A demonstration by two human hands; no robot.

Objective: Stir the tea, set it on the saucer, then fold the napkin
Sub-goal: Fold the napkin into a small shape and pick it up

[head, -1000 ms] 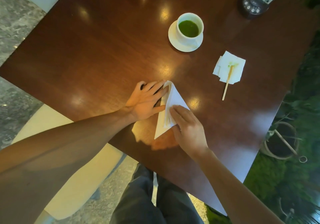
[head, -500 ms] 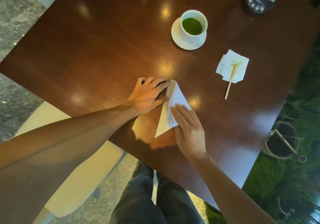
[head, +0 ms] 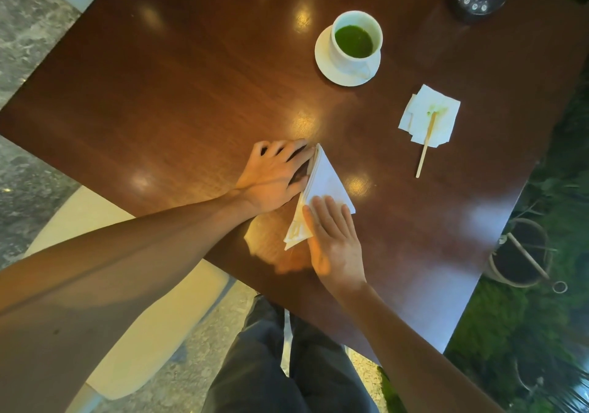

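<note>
At frame centre, the flat right hand [head: 336, 240] pressed a white paper napkin [head: 325, 186], triangular; the left hand [head: 274, 176] spread against its edge on the glossy wood table [head: 159, 100].

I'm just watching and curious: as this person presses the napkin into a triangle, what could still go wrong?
The folded napkin has loose layered edges by the left hand; lifting the flat right hand might let them spring open. The stir stick overhangs its stained napkin and could roll. A careless reach might knock the full cup.

napkin [head: 328, 180]: white | tea [head: 353, 41]: green | cup [head: 357, 19]: white | saucer [head: 325, 65]: white | table [head: 191, 93]: dark brown
</note>
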